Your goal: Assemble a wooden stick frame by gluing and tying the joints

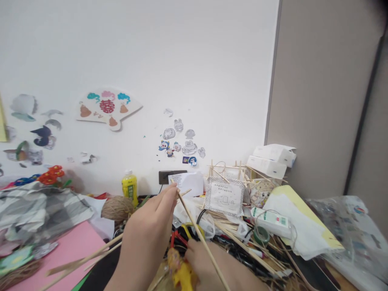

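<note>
My left hand (148, 222) is raised at the centre, its fingers closed on thin wooden sticks. One long wooden stick (201, 236) slants from its fingertips down to the lower right, passing in front of my right hand (215, 260). More sticks (91, 256) poke out to the left behind my left wrist. Low in the middle, my right hand curls against a yellow tool (183, 273) with a stained, brownish front; its exact kind is unclear and most of the fingers are hidden. Red handles (179, 237) lie just beyond it.
A twine ball (118, 208) and yellow bottle (129, 186) stand at left, near pink paper (77, 254) and checked cloth (39, 206). Right of centre are a framed drawing (224, 196), loose sticks, green tape (261, 235), a white bottle (271, 222) and a dark phone-like slab (309, 266).
</note>
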A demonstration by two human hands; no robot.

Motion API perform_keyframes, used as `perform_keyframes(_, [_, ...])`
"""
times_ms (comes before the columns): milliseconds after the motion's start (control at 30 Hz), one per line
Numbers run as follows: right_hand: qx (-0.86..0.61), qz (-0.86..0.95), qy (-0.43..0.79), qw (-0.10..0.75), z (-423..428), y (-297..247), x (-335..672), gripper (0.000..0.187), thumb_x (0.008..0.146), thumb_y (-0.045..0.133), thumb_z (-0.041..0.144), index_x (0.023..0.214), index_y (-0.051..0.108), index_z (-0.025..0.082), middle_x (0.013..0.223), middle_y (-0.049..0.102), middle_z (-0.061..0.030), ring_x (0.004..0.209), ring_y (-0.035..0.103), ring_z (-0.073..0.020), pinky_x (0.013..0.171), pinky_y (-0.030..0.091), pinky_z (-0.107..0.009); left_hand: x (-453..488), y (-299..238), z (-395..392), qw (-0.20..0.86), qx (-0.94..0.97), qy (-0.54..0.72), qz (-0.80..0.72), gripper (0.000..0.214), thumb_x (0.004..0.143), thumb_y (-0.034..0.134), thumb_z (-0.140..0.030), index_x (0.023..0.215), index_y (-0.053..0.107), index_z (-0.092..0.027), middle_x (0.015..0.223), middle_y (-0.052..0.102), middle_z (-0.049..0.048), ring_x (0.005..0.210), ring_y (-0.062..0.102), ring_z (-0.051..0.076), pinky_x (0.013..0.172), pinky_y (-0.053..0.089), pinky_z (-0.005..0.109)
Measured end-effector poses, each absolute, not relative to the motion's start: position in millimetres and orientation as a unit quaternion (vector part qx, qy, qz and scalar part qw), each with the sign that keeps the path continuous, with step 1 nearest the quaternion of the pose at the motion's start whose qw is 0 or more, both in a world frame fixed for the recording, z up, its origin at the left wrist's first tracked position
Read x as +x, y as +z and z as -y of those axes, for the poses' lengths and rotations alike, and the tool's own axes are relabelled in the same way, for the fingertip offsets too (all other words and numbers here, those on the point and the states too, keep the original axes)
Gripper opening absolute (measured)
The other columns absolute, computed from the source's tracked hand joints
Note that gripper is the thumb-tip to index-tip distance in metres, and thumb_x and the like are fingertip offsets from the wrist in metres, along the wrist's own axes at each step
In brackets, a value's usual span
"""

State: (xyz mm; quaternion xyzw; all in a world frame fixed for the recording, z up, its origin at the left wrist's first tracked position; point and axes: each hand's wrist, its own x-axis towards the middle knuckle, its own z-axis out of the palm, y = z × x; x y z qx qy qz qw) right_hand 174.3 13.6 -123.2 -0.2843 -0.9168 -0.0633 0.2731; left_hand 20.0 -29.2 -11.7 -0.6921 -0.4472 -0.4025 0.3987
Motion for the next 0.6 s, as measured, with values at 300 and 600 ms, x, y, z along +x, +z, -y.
perform_keyframes(300, [-0.388,0.869,0.019,0.306,-25.8,-51.0,239.2,0.009,0.077,0.049,0.019,0.078,0.058,0.018,0.077,0.062,-0.0050,0.072,0.056,-0.0195,0.064,0.038,-0.028,20.0,-11.4,29.8,0.408,-0.689,-0.395,0.451,0.024,0.088,0.043,-0.016,0.111,0.052,-0.017,0.108,0.068,0.0089,0.086,0.067,0.021,0.069,0.051,0.027])
perform_keyframes(600, [-0.429,0.753,0.136,0.480,-23.8,-39.6,275.3,0.035,0.087,0.038,0.044,0.079,0.062,0.020,0.077,0.064,-0.0061,0.065,0.056,-0.0202,0.057,0.042,-0.030,25.4,-16.7,25.0,0.389,-0.707,-0.397,0.437,0.026,0.089,0.038,-0.017,0.110,0.053,-0.017,0.108,0.069,0.0088,0.087,0.068,0.021,0.067,0.052,0.028])
